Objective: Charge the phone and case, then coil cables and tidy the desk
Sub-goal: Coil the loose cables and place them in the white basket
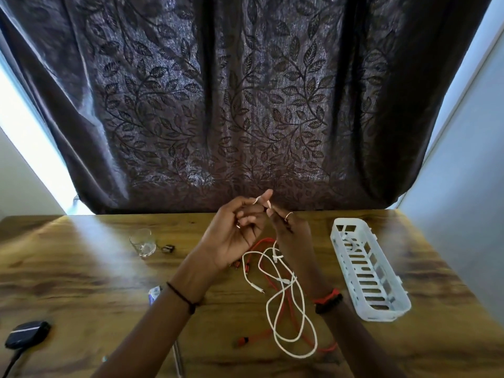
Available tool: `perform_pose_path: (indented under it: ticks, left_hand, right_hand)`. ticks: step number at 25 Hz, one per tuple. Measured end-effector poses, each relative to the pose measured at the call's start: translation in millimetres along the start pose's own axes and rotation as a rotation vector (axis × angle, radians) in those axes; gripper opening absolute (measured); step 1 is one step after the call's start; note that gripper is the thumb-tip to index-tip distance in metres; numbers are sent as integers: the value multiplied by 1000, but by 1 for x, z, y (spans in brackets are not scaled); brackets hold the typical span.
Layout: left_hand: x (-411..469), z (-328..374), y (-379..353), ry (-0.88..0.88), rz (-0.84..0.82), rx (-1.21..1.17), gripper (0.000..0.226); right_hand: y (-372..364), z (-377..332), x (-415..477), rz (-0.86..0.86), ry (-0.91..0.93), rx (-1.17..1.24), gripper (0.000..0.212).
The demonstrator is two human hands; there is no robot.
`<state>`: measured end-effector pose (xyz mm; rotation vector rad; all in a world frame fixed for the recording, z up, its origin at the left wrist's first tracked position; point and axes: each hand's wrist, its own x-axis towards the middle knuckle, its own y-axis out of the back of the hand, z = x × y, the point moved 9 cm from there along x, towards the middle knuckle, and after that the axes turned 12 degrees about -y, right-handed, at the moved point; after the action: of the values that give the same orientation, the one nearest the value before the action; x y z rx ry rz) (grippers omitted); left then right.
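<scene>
A thin white cable (297, 296) is pinched near one end by the left hand (234, 238) and right hand (292, 237), left of the basket (392, 301). Its loose loops are draped over a red cable (246, 340) on the tabletop (81, 271).

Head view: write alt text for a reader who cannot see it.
The left hand and right hand, raised over a wooden desk, pinch one end of a white cable that loops down, tangled with a red cable. A white basket sits right, a glass left.
</scene>
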<state>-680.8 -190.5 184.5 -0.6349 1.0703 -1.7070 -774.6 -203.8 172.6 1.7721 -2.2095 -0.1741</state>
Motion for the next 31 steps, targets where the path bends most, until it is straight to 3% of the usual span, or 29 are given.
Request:
perform_pose_path:
  ticks: [5, 9, 11, 14, 16, 19, 22, 25, 27, 29, 31]
  left_hand:
    - [11, 22, -2, -173, -37, -21, 47]
    - [19, 59, -16, -320, -161, -8, 49]
    - [23, 74, -21, -381, -202, 59, 47]
    - [29, 78, -26, -485, -211, 225, 39]
    - [30, 71, -32, -566, -233, 402, 36]
    - [27, 63, -41, -735, -292, 912, 44]
    - [27, 56, -34, -854, -301, 1443, 52]
    - [33, 40, -6, -664, -356, 1642, 44]
    - [33, 24, 15, -437, -392, 1705, 25]
    - [26, 9, 31, -220, -406, 1614, 22]
    - [14, -7, 38, -12, -395, 1298, 40]
  right_hand:
    - [4, 28, -22, 58, -109, 158, 11]
    - [9, 53, -42, 95, -137, 50, 4]
    - [9, 57, -53, 87, -98, -14, 12]
    - [-6, 39, -66, -13, 91, -378, 37]
    - [-13, 23, -72, -40, 217, -551, 40]
    - [-6, -1, -74, 10, 319, -661, 31]
    - [17, -10, -63, -9, 194, -556, 36]
    - [44, -22, -51, 69, 205, -475, 41]
    - [53, -31, -43, 130, 275, -450, 30]
    - [55, -36, -38, 164, 328, -427, 23]
    - [52, -41, -34, 175, 339, -401, 20]
